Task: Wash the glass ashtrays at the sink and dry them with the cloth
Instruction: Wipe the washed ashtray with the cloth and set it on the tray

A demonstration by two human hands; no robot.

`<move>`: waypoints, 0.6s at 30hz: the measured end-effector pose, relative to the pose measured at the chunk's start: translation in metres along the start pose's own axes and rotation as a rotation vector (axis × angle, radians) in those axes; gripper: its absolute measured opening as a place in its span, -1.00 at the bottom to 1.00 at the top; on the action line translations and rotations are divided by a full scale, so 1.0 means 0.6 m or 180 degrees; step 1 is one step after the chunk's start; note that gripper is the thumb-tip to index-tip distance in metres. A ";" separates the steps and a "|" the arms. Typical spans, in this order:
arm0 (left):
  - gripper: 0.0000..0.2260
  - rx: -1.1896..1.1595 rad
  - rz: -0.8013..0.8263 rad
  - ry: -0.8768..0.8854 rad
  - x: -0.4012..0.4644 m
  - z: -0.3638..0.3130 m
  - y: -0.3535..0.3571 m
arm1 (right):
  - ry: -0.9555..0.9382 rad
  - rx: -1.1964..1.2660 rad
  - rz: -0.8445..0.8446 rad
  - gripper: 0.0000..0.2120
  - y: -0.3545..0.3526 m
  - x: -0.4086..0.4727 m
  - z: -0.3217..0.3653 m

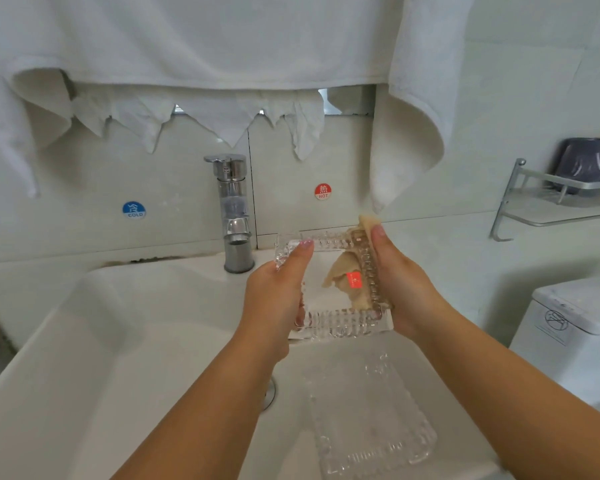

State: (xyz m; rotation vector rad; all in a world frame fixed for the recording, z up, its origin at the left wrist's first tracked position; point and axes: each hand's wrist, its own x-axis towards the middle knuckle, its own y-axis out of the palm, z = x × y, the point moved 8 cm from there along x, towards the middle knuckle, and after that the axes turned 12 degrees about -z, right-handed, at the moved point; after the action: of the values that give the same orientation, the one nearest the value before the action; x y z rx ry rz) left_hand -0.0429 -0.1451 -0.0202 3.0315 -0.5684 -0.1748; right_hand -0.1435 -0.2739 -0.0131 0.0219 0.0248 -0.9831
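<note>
A square ribbed glass ashtray is held tilted above the white sink. My left hand grips its left side, forefinger along the top rim. My right hand holds its right side and presses a beige cloth with an orange tag against the glass; part of the cloth shows through the ashtray. A second glass ashtray lies in the sink basin below my right forearm.
A chrome tap stands at the back of the sink. White towels hang above it. A metal wall shelf holds a dark tray at the right. A white toilet tank stands at the right.
</note>
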 end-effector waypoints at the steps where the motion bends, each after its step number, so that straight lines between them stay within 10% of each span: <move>1: -0.56 -0.0051 -0.0034 -0.0140 0.002 0.005 -0.003 | 0.0039 0.0066 0.0069 -0.40 0.004 -0.001 -0.004; 8: -0.53 -0.0210 -0.0155 0.0013 0.015 0.002 -0.011 | -0.1134 -0.0761 -0.0020 -0.59 0.023 -0.020 0.022; 18: -0.55 -0.0299 -0.0029 -0.0253 0.010 0.010 -0.004 | 0.0132 0.0512 0.0323 -0.36 0.015 -0.010 0.001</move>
State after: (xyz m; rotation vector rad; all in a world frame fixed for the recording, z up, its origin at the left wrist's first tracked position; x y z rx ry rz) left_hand -0.0370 -0.1454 -0.0267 2.9476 -0.5357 -0.3145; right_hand -0.1392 -0.2638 -0.0121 0.1898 -0.0173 -0.8811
